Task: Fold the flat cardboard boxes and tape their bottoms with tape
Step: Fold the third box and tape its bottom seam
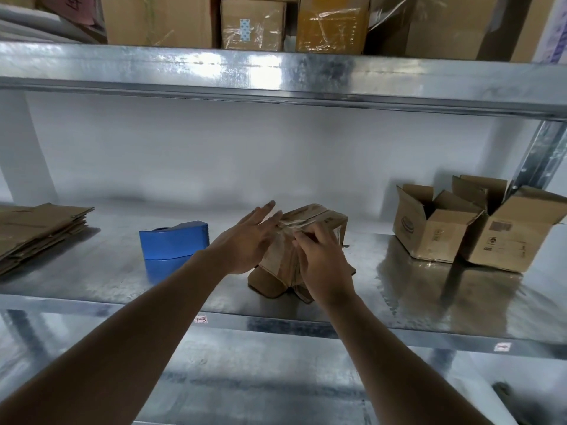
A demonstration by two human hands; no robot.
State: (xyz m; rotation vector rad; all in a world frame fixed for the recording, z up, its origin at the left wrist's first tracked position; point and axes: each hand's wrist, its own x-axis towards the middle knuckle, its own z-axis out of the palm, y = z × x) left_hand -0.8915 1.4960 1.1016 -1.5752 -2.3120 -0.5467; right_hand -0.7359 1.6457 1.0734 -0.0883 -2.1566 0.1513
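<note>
A small cardboard box [319,217] stands upside down on the metal shelf [107,271], its bottom flaps up and crossed by clear tape. My left hand [245,240] lies flat with straight fingers against the box's left side and top edge. My right hand [322,259] rests on the near face, fingertips curled onto the tape at the top edge. A blue tape dispenser [173,240] sits on the shelf left of the box, apart from both hands. A stack of flat cardboard boxes [40,231] lies at the far left.
Two folded boxes [435,237] [515,237] with open top flaps stand at the right by the shelf post [540,154]. An upper shelf beam [276,75] carries several taped cartons [253,24]. A lower shelf level [245,378] shows beneath my arms.
</note>
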